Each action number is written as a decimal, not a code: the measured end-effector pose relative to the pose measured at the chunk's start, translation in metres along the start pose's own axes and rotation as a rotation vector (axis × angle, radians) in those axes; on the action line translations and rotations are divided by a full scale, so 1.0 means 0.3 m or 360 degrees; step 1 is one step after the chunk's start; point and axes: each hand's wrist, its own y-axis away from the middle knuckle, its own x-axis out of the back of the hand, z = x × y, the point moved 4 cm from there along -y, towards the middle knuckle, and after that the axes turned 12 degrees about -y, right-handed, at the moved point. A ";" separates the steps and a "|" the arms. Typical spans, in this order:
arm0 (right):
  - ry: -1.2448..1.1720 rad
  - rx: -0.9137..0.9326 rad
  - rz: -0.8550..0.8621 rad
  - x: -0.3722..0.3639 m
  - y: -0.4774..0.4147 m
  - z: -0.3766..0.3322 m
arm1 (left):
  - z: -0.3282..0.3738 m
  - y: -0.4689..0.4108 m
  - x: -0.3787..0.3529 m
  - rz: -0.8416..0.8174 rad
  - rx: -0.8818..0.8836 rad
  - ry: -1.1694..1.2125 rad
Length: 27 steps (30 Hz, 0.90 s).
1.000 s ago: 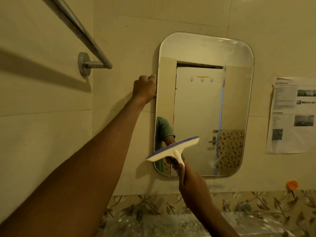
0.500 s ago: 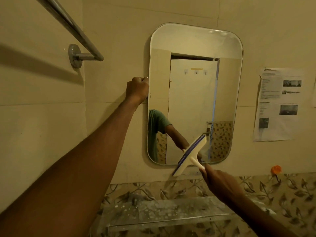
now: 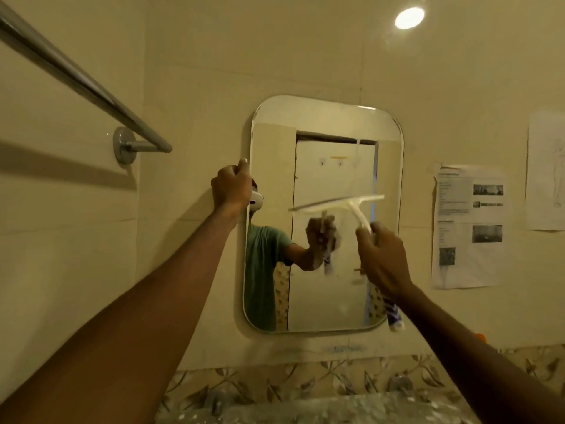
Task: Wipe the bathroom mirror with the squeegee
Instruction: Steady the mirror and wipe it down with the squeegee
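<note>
A rounded rectangular mirror (image 3: pixel 333 154) hangs on the cream tiled wall. My left hand (image 3: pixel 230 188) is closed on the mirror's left edge, about a third of the way down. My right hand (image 3: pixel 382 258) grips the handle of a white squeegee (image 3: pixel 351 205). Its blade lies nearly level against the glass at mid-height, right of centre. A blue and white cloth (image 3: pixel 394 316) hangs below my right wrist. The mirror reflects my arm, the squeegee and a white door.
A chrome towel rail (image 3: pixel 91 87) juts from the wall at upper left. Printed paper sheets (image 3: pixel 469 224) are stuck to the wall right of the mirror. A speckled glass shelf (image 3: pixel 336 408) runs below, over leaf-patterned tiles. A ceiling light glares at top right.
My right hand lifted the squeegee from the mirror's bottom edge to mid-height and turned the blade level. The view tilted upward. My left hand stayed on the left edge.
</note>
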 end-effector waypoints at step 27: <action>0.0373 -0.0218 0.0015 -0.007 -0.210 -0.019 | 0.135 -0.190 -0.023 0.0139 -0.0136 -0.0108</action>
